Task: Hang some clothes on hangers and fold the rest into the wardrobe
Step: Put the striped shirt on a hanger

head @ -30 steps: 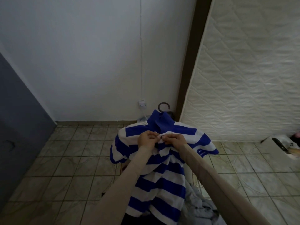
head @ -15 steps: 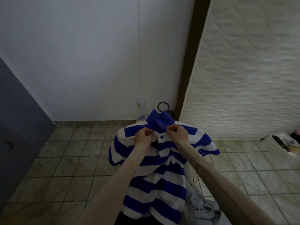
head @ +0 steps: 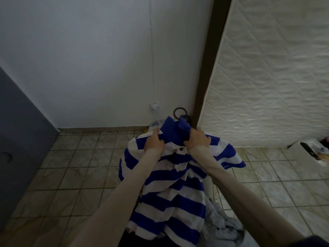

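Observation:
A blue and white striped polo shirt [head: 170, 189] hangs on a dark hanger whose hook [head: 179, 113] sticks up above the blue collar [head: 171, 126]. My left hand [head: 154, 142] grips the left side of the collar. My right hand [head: 198, 139] grips the right side of the collar. One dark button shows on the placket between my wrists. The hanger's arms are hidden inside the shirt.
A grey garment [head: 224, 227] lies crumpled at the lower right, below the shirt. An upright white mattress [head: 272, 72] leans against a dark post [head: 208, 59] on the right. A grey wardrobe door [head: 19, 139] stands at left. A socket [head: 154, 108] is on the wall over the tiled floor [head: 74, 168].
Both hands moved apart and upward from the placket to the two sides of the collar. The shirt's top button is now visible between them.

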Tool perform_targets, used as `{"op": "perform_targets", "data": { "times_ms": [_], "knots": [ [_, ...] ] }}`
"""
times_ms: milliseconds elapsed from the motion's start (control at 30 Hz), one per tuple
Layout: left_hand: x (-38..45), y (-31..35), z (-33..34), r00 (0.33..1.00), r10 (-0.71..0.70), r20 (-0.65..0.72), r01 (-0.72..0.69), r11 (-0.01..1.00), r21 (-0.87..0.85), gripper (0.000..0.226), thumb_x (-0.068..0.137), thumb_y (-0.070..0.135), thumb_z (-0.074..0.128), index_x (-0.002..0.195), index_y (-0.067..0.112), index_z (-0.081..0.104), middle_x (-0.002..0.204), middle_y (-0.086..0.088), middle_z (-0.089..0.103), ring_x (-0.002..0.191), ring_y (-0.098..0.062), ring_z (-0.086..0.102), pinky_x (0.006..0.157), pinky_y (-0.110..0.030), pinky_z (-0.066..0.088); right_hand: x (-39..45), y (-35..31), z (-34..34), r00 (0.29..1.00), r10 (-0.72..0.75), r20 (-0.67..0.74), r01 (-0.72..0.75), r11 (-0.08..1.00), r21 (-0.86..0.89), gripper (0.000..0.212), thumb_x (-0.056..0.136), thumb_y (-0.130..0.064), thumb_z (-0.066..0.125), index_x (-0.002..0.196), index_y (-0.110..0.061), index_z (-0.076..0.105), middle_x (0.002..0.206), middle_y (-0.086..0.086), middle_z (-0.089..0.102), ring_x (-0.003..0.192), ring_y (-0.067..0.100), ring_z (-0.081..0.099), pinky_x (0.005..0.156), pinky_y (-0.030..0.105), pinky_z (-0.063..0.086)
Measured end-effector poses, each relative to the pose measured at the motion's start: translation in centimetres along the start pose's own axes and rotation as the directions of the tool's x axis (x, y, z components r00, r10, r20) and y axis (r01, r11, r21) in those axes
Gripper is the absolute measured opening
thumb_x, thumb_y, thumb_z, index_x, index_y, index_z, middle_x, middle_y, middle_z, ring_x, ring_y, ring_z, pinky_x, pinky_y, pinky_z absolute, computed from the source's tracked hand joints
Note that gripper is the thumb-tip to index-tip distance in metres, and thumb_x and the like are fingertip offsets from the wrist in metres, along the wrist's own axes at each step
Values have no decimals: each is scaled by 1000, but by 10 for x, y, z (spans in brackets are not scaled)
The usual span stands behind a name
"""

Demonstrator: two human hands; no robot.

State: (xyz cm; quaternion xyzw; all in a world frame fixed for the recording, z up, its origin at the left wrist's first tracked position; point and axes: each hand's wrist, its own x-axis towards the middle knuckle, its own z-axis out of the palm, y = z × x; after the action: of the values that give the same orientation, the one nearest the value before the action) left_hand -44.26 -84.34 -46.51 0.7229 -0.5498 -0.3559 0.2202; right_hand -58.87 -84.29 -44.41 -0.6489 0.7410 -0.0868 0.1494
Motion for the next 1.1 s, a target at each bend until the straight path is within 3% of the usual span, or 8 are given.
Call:
{"op": "perform_targets", "data": {
  "times_ms": [167,267,367,567,700,767,967,1100],
  "knots": [
    [-2,5,1,997,-23,-74,23,1000,1,35,98,13,41,133,15,38,117,-14,58,100,-30,57,72,-32,42,6,10,-5,999,-41,0,41,999,-35,50,92,-31,54,137,-14,40,139,11,35,129,29,35,107,51,30],
    [0,6,1,994,-56,-88,50,996,-74,29,97,18,44,126,13,42,116,-12,59,100,-29,57,72,-33,43,7,17,-8,999,7,45,-16,976,218,39,91,-27,55,126,-10,52,130,15,45,117,31,46,100,49,40],
    [2,9,1,988,-122,-95,107,983,-151,19,97,29,44,112,17,44,111,-11,63,96,-28,61,78,-37,48,7,22,-14,992,40,118,-75,945,317,30,88,-25,57,111,-5,60,111,17,60,100,32,57,90,45,48],
    [-15,28,13,993,-76,-93,67,993,-99,57,87,50,57,123,12,34,123,-11,54,105,-31,57,76,-37,44,4,34,-24,985,75,152,-128,918,376,32,86,-12,60,115,1,58,115,20,61,107,32,56,87,33,44],
    [-23,42,34,987,-159,-10,159,987,33,106,71,62,67,144,10,11,145,-12,34,125,-34,44,95,-43,40,2,34,-23,990,120,76,-140,911,388,28,90,-18,58,110,1,60,110,19,62,103,30,57,76,27,38],
    [-22,45,37,980,-199,-7,199,974,109,117,68,60,72,146,10,1,148,-15,28,128,-35,40,99,-44,38,0,33,-23,990,132,41,-138,927,349,28,93,-21,55,107,2,62,108,19,63,102,29,57,74,26,36],
    [-21,46,42,978,-202,-54,208,966,152,111,69,46,77,143,10,3,143,-19,31,124,-36,43,95,-45,42,0,34,-13,977,195,91,-215,878,428,27,91,-5,47,118,-2,49,116,23,59,105,38,58,89,46,50],
    [-25,41,41,977,-164,-139,173,983,61,85,83,28,68,143,7,11,134,-18,46,113,-34,55,88,-43,50,2,36,-15,974,151,167,-209,884,419,27,89,-12,56,113,-1,59,109,20,64,99,34,62,86,44,53]
  ]
}}
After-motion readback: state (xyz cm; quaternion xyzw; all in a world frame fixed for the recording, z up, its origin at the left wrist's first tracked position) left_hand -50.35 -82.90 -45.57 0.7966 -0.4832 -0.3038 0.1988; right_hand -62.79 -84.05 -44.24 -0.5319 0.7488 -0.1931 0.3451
